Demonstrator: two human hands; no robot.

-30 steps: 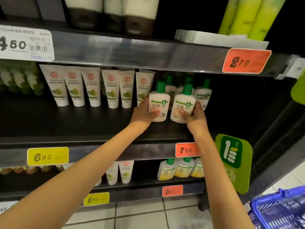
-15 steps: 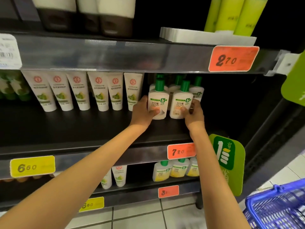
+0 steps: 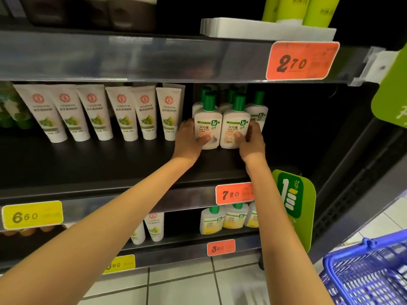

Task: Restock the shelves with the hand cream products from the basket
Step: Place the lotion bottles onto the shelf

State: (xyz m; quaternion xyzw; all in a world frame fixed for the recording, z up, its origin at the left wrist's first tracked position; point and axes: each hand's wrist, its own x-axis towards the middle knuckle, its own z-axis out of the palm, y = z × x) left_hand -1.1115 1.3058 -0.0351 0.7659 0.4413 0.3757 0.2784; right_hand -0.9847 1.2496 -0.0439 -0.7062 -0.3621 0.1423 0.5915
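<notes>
Two white lotion bottles with green caps stand side by side on the middle shelf [image 3: 99, 168]. My left hand [image 3: 189, 142] grips the left bottle [image 3: 208, 126], thumb across its front. My right hand [image 3: 251, 144] grips the right bottle [image 3: 235, 126] the same way. Several more green-capped bottles [image 3: 257, 111] stand right behind them. The blue basket [image 3: 370, 274] sits at the lower right on the floor; its contents are blurred.
A row of white hand cream tubes [image 3: 123, 115] stands left of the bottles. The shelf right of the bottles is dark and bare. A green sign [image 3: 293, 203] sticks out by my right forearm. Yellow-labelled bottles [image 3: 226, 219] fill the shelf below.
Both hands have pushed the two bottles a little further back, close against the bottles behind. The bottles now stand upright and closer together. The camera has shifted right and nearer.
</notes>
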